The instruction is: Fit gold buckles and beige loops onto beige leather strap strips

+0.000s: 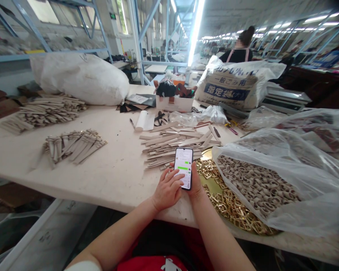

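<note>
My right hand [196, 182] grips a smartphone [183, 160] along its right side, above the front edge of the table. A chat with green message bubbles fills its lit screen. Across the lower screen lie the spread fingers of my left hand [167, 189], touching or just over it and holding nothing. Just beyond the phone is a loose pile of flat beige strips [169, 141]. By my right wrist, gold metal buckles [228, 203] lie on a round gold tray [216, 187].
A clear plastic bag of beige loops [260, 184] overlaps the tray. Bundled strips [73, 145] lie at left, with a bigger strip heap [49, 109] behind. White sacks [81, 79], an open box [173, 103] and a printed bag [231, 84] line the back. A person [241, 49] is beyond.
</note>
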`<state>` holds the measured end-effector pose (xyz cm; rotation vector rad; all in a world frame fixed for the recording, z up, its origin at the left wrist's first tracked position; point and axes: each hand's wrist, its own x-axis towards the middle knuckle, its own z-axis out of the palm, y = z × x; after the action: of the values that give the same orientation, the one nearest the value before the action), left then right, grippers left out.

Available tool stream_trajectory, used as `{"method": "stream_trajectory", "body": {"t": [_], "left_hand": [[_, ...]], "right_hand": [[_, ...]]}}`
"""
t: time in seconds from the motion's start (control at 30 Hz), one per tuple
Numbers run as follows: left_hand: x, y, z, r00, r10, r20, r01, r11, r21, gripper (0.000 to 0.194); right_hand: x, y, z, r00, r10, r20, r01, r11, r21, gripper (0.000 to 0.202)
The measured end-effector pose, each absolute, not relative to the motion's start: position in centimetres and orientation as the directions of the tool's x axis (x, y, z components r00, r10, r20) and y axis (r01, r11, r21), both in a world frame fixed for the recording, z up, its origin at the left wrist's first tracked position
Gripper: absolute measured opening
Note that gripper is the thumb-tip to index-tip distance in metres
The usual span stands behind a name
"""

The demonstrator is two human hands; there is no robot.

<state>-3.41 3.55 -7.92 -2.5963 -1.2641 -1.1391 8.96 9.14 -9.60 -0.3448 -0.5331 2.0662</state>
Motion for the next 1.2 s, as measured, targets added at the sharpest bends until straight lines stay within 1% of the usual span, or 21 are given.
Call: {"method": "stream_trajectory", "body": {"t": [0.17, 0.27, 0.57, 0.7, 0.83, 1.07, 1.2], "left_hand": [[-3.77, 3.48, -7.94, 0.315, 0.684, 0.658, 0.703, -0.634, 0.322, 0.016], [-3.84, 3.43, -7.95, 0.299, 0.684, 0.666, 0.692, -0.635, 0.342, 0.017], [-3.89, 3.32, -7.59, 0.324, 0.685, 0.652, 0.664, -0.656, 0.359, 0.011], [-3.88, 3.36, -7.73, 0.333, 0.699, 0.633, 0.682, -0.642, 0.350, 0.008], [-3.82, 3.37, -7.74, 0.332, 0.698, 0.634, 0.688, -0.640, 0.344, 0.007], [-3.83, 3.46, -7.73, 0.341, 0.696, 0.632, 0.687, -0.643, 0.339, 0.006], [-3.80, 3.49, -7.75, 0.339, 0.693, 0.636, 0.680, -0.648, 0.344, 0.006]], "right_hand": [[9.28, 9.29, -9.84, -0.476, 0.879, -0.018, -0.775, -0.429, -0.464, 0.059], [9.44, 9.32, -9.79, -0.484, 0.875, -0.006, -0.784, -0.437, -0.441, 0.062], [9.57, 9.35, -9.84, -0.470, 0.882, -0.034, -0.781, -0.433, -0.451, 0.064], [9.58, 9.30, -9.65, -0.457, 0.889, -0.022, -0.790, -0.417, -0.449, 0.060], [9.60, 9.31, -9.59, -0.461, 0.887, -0.016, -0.795, -0.421, -0.437, 0.059], [9.64, 9.37, -9.77, -0.460, 0.887, -0.047, -0.779, -0.429, -0.457, 0.064], [9.64, 9.31, -9.72, -0.459, 0.888, -0.039, -0.785, -0.425, -0.450, 0.062]]}}
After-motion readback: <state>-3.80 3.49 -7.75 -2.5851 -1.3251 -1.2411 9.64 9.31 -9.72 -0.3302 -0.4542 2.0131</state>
